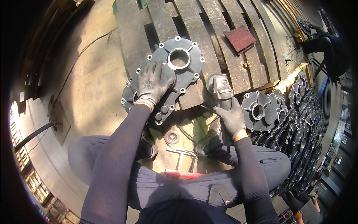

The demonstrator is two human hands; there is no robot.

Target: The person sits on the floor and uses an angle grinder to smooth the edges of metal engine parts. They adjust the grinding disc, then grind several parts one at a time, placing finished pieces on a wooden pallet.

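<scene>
A dark grey cast metal cover (186, 83), with a large round bore and bolt holes round its rim, lies on the wooden pallet (197, 41). On its left part rests my gloved left hand (152, 83), palm down with the fingers stretched out and the thumb apart. To the right of the cover, my gloved right hand (232, 118) is wrapped round the body of an angle grinder (222, 89). The grinder's head points away from me, near the pallet's front edge and apart from the cover. Its disc is partly hidden behind the head.
Many similar metal covers (298, 130) are stacked on the right. A dark red block (240, 40) sits farther back on the pallet. On the floor between my feet lie a round disc (172, 137), a cable and a red-handled tool (182, 174). Another person's leg (317, 46) shows at far right.
</scene>
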